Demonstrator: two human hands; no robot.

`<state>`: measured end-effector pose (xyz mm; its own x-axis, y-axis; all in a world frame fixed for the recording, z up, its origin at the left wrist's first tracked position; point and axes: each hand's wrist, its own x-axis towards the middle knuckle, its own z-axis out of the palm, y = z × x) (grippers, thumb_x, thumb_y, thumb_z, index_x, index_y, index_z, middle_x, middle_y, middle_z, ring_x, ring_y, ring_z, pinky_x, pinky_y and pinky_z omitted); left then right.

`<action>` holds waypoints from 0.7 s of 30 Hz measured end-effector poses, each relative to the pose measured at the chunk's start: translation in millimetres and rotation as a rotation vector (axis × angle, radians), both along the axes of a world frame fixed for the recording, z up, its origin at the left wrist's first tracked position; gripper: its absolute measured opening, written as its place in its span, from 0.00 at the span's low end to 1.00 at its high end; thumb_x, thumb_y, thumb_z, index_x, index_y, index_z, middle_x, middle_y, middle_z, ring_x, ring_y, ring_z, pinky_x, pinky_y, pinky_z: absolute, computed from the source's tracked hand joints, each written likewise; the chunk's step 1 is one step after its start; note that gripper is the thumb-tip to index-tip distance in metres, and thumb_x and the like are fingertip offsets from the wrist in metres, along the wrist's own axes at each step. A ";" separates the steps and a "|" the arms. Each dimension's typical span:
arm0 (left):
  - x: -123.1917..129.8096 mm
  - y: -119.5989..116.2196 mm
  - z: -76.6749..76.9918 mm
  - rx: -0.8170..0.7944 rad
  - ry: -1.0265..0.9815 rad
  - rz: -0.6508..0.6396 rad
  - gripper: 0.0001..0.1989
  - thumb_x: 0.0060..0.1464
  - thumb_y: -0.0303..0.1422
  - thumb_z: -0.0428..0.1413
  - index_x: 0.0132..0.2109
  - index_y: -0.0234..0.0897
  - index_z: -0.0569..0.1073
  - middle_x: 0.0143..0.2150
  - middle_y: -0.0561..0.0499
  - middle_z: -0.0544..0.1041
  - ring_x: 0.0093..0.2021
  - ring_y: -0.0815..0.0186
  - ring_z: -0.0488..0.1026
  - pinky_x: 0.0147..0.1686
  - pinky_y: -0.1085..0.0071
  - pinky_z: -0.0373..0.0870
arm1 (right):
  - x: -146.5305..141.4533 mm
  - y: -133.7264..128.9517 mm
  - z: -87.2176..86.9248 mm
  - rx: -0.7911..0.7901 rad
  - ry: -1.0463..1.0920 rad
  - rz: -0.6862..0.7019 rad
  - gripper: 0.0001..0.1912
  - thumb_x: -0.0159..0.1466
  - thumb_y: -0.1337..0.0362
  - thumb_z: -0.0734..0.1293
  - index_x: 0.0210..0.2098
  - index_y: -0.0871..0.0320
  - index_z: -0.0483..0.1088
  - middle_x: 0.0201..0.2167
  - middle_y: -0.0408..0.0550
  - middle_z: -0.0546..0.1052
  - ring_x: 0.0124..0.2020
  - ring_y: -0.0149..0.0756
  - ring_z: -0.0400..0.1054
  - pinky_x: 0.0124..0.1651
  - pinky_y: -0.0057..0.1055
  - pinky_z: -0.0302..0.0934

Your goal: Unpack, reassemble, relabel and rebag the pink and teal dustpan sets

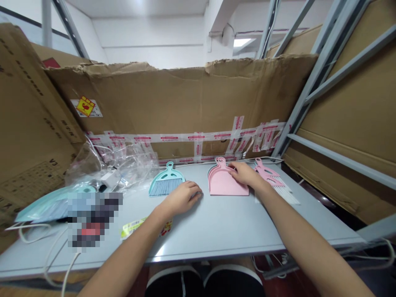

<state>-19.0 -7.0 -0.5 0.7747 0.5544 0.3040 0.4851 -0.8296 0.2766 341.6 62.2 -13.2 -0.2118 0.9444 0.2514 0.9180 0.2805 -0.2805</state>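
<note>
My left hand (183, 197) lies on the grey table with its fingers slightly bent and apart, holding nothing. Just left of it is a teal brush (168, 187) with grey-blue bristles, and what looks like a teal dustpan under it. A pink dustpan (227, 183) lies on top of a small stack, its handle pointing away from me. My right hand (245, 173) is closed at the stack's right edge, thumb and fingers on the pink dustpan. Beyond that hand, several pink brushes (269, 173) with white bristles lie overlapped, partly hidden by my right arm.
A large cardboard box (185, 103) walls off the back of the table (216, 231). Clear plastic bags (123, 165), a teal item in wrapping (55, 202) and white cables (46, 264) lie at left. A yellow-green packet (131, 228) sits under my left forearm. Metal shelf bars (340, 159) stand at right.
</note>
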 end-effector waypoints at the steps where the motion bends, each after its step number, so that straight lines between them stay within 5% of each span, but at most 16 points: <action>1: -0.2 0.0 0.3 -0.001 -0.001 0.002 0.12 0.75 0.31 0.53 0.53 0.39 0.82 0.50 0.42 0.84 0.53 0.53 0.80 0.57 0.57 0.74 | 4.8 0.1 0.9 -0.007 -0.006 -0.012 0.15 0.74 0.66 0.70 0.58 0.61 0.80 0.60 0.60 0.85 0.60 0.52 0.79 0.62 0.37 0.67; 12: 0.0 0.1 0.8 0.001 -0.003 0.006 0.12 0.75 0.31 0.52 0.52 0.39 0.81 0.49 0.42 0.85 0.52 0.53 0.80 0.56 0.57 0.74 | 38.6 -7.6 17.2 0.020 0.081 -0.049 0.15 0.74 0.57 0.70 0.55 0.57 0.83 0.56 0.56 0.87 0.56 0.50 0.81 0.59 0.36 0.69; 16: 0.7 -0.4 1.7 0.000 0.001 0.009 0.12 0.75 0.31 0.52 0.52 0.39 0.81 0.49 0.42 0.84 0.52 0.54 0.80 0.56 0.58 0.74 | 64.4 -11.0 21.3 0.111 0.036 -0.311 0.15 0.74 0.55 0.68 0.49 0.58 0.83 0.45 0.58 0.88 0.47 0.49 0.82 0.49 0.36 0.69; 21: 1.2 -1.0 2.5 0.008 0.005 0.001 0.12 0.75 0.30 0.53 0.52 0.40 0.81 0.49 0.42 0.85 0.53 0.53 0.81 0.57 0.57 0.74 | 93.6 -9.3 9.1 -0.070 -0.058 -0.485 0.23 0.65 0.46 0.76 0.48 0.58 0.82 0.43 0.60 0.87 0.44 0.53 0.82 0.42 0.37 0.66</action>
<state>-17.9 -8.0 2.0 0.7756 0.5528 0.3047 0.4875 -0.8312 0.2671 435.2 52.9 -4.1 0.2449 0.9519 0.1844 0.9527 -0.2010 -0.2277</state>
